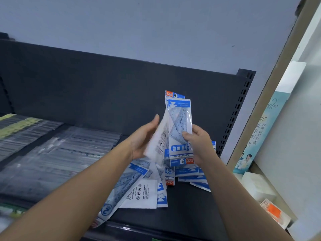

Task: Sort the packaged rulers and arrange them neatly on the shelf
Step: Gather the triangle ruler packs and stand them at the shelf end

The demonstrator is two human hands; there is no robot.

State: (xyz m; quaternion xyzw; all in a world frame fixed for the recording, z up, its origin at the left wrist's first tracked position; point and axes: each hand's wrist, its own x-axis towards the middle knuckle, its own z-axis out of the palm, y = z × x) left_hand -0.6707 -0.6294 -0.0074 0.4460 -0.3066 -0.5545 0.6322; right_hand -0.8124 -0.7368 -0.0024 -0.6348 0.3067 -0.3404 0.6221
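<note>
Several ruler packets (180, 129) stand upright between both hands so their faces can be compared. The right hand (199, 145) pinches their lower edge, while the left hand (145, 138) grips one splayed white-back-out, probably to turn it. At their 6 o'clock, a loose pile (147, 185) litters the shelf (182, 209), unsorted.

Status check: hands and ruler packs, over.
Left hand, right hand both holding ruler packs upright. Loose pile unsorted on shelf below. Nothing in the way.

left hand (143, 139): bare | right hand (201, 145): bare | forearms (78, 185): bare to frame edge
</note>
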